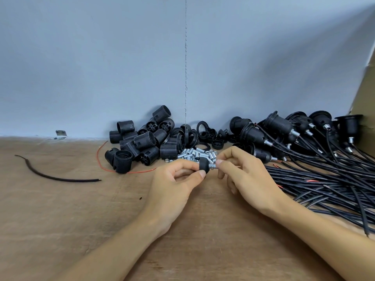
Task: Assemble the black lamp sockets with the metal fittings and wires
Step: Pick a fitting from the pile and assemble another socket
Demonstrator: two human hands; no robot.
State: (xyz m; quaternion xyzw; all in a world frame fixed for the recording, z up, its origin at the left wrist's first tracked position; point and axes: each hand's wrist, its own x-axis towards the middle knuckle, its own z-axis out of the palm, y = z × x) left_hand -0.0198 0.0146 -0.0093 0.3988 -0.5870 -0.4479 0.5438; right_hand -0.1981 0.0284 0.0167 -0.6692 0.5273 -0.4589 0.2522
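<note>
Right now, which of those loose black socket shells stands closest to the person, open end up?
The shell at the pile's front left, standing on the red wire; the others lie tumbled behind it.

head: worn, looks forward-down | near hands | faces wall

Matt black ribbed plastic sockets, shiny metal fittings and rubbery black wires lie on a rough wooden bench.
</note>
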